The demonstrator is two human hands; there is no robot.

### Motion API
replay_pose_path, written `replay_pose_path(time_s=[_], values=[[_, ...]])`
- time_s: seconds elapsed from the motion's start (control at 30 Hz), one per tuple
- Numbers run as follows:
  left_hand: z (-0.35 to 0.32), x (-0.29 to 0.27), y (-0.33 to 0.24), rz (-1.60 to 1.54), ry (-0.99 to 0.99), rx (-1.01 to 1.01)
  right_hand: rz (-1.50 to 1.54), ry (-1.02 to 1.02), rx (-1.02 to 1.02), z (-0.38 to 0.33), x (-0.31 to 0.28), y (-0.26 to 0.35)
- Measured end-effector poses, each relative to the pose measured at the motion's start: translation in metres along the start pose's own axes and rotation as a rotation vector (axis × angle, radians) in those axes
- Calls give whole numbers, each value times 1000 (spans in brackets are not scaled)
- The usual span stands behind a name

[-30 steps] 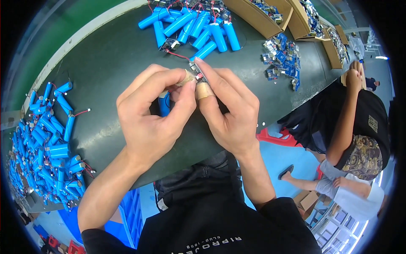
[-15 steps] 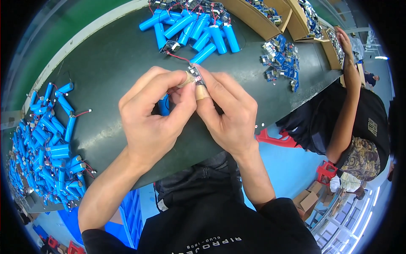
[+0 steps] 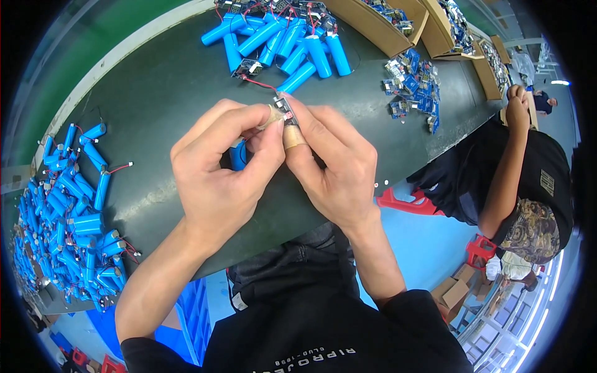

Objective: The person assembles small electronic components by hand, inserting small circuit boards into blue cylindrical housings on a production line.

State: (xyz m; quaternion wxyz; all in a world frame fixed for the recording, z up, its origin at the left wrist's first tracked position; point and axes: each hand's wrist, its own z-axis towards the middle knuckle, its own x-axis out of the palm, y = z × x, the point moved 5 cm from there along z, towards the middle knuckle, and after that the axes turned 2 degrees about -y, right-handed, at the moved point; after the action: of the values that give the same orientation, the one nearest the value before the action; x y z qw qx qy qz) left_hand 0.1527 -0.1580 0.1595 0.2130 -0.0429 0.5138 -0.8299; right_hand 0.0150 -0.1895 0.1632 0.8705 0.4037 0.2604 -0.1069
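My left hand (image 3: 221,171) and my right hand (image 3: 333,165) meet over the dark green table (image 3: 149,93). Together they pinch a small circuit board (image 3: 285,109) at their fingertips. A blue cylindrical battery cell (image 3: 238,155) shows between the fingers of my left hand, mostly hidden by them. Tan tape wraps one fingertip of each hand. A red wire (image 3: 261,84) runs from the board toward the cells further back.
A heap of blue cells with wires (image 3: 68,217) lies at the left. Another group of blue cells (image 3: 283,40) lies at the back. Small boards (image 3: 413,84) and cardboard boxes (image 3: 385,25) sit at the right. A person in black (image 3: 528,180) sits beside the table's right end.
My hands have stayed together on the board and cell. The person at the right has moved a raised hand and shifted position.
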Motion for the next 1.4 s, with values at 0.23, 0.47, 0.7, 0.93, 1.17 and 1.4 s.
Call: replay_pose_path(time_s=[0.23,0.47,0.7,0.93,1.17,1.4], values=[[-1,1,1,-8,5,-28,-4,11,-9,0,1,0],[-3,2,4,-27,44,-61,-18,-1,-58,0,0,-1],[-5,2,8,-129,35,-198,-30,-4,-77,-1,2,-1],[-5,1,8,-133,25,-185,-19,-31,-115,-2,4,0],[-6,-1,9,-130,1,-197,-63,0,-138,-2,6,4],[-4,3,8,-140,14,-218,-59,0,-106,-2,2,3]])
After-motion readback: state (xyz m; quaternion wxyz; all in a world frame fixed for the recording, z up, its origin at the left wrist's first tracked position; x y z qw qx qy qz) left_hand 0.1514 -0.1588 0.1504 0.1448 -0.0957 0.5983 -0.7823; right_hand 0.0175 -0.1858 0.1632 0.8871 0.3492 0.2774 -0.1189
